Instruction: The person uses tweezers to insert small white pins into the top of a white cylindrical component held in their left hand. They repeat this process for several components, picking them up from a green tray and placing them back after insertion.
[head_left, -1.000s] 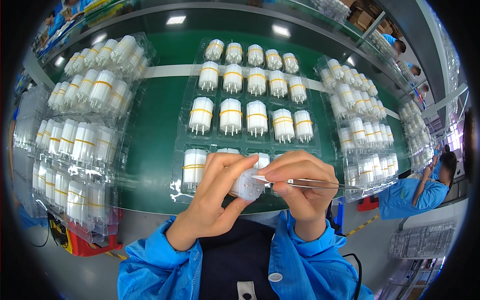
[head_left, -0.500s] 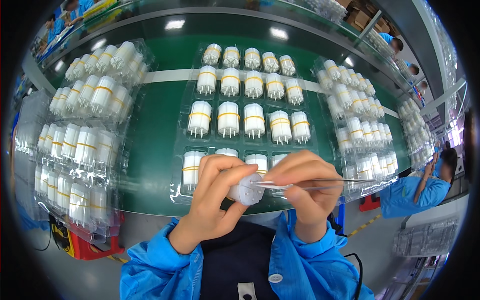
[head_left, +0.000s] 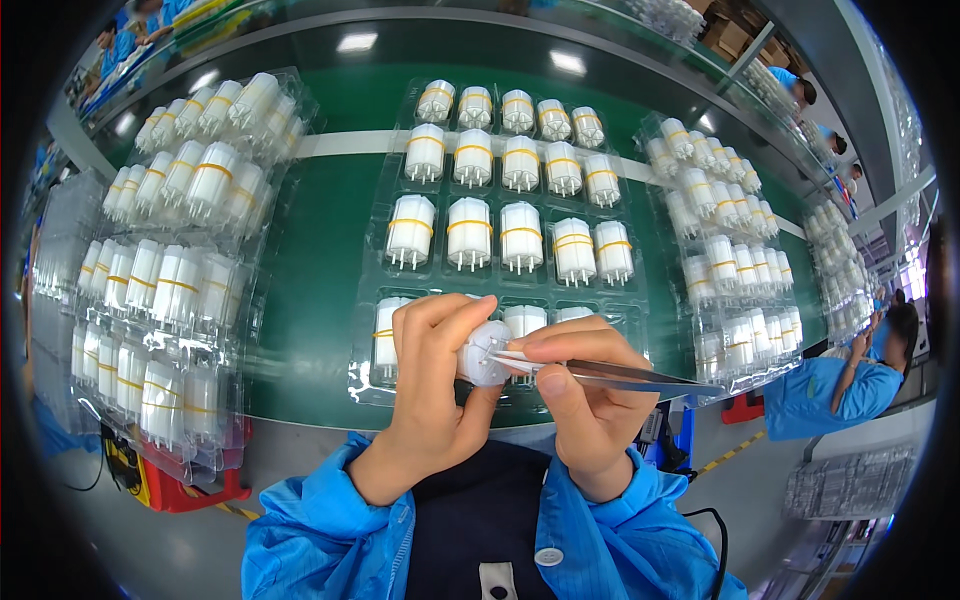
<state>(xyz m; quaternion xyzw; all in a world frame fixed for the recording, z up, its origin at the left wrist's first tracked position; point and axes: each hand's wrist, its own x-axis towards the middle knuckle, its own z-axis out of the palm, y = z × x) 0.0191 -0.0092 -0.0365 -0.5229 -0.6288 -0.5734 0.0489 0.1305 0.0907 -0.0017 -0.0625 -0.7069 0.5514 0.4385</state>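
Delicately Poised: White Plastic Cylinder (head_left: 484, 352) at the Tips of Long Silver Metal Tweezers (head_left: 650, 379)

The cylinder is held above the near row of a clear plastic compartment tray (head_left: 450, 283), its round end turned toward the tweezers. A sideways slip could send the points skating across that end, marking it or jabbing a fingertip; too loose a pinch could let the cylinder twist and drop onto the tray. The piece looks smooth and white, faintly translucent at its end, where small details show, too fine to tell as holes or pins. Whether the points touch it, or grip anything, cannot be told.

At the tray's near edge, the left hand (head_left: 438, 375) pinches the cylinder, forefinger above and thumb below. The right hand (head_left: 600, 390) squeezes the tweezers between thumb and forefinger. Within the tray stand rows of yellow-banded white cylinders (head_left: 523, 237) with thin prongs. Left of the tray is a bank of similar white pieces (head_left: 178, 275), right of it another bank (head_left: 725, 255), on a smooth green work surface (head_left: 310, 260). Well to the tray's right, a person in blue (head_left: 830, 385) appears.
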